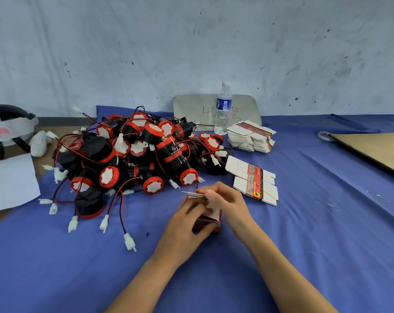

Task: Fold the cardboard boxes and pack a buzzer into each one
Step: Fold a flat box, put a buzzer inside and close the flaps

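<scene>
A small red box stood upright, its white flap raised, gripped by the left hand and pinched by the right hand. Behind lay a heap of black-and-red buzzers with tangled wires and white plugs. Banded flat boxes lay beside the heap's right edge, with a taller stack farther back.

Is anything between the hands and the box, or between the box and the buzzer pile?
Nothing visible. The left hand and right hand hold the box; only bare blue cloth lies between it and the buzzer pile.
</scene>
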The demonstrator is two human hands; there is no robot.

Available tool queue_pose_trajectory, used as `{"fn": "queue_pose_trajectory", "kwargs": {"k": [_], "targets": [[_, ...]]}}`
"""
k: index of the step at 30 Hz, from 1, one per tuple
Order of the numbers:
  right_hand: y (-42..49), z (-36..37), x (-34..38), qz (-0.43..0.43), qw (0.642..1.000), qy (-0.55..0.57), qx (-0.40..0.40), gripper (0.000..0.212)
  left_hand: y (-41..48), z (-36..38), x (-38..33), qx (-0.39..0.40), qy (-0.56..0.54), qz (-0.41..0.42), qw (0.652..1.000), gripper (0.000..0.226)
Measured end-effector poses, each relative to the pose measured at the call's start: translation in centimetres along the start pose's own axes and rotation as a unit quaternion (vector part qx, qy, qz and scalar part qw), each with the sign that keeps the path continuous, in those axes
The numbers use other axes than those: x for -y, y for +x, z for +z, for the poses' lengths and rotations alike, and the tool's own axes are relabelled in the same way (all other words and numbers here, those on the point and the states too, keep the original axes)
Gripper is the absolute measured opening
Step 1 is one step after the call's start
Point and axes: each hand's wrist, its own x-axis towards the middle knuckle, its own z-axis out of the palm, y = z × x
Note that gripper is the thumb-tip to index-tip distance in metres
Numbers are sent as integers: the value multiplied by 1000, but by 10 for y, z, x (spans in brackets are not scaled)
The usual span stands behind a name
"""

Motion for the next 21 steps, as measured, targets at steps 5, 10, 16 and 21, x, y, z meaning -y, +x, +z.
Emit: {"fn": "queue_pose_trajectory", "kwargs": {"k": [5, 10, 16, 21], "targets": [[-2, 2, 0, -22, 998, -65, -13, 10, 0, 0, -1, 2, -29, 15, 999, 25], [-4, 6, 5, -6, 999, -42, -19, 31, -1, 0, 0, 10, -24, 4, 1000, 21], [-3, 3, 5, -15, 997, -60, -45, 25, 0, 0, -2, 8, -22, 16, 1000, 22], [-3, 4, 2, -28, 994, -86, -54, 27, 0, 1, -4, -7, 12, 32, 999, 11]]}}
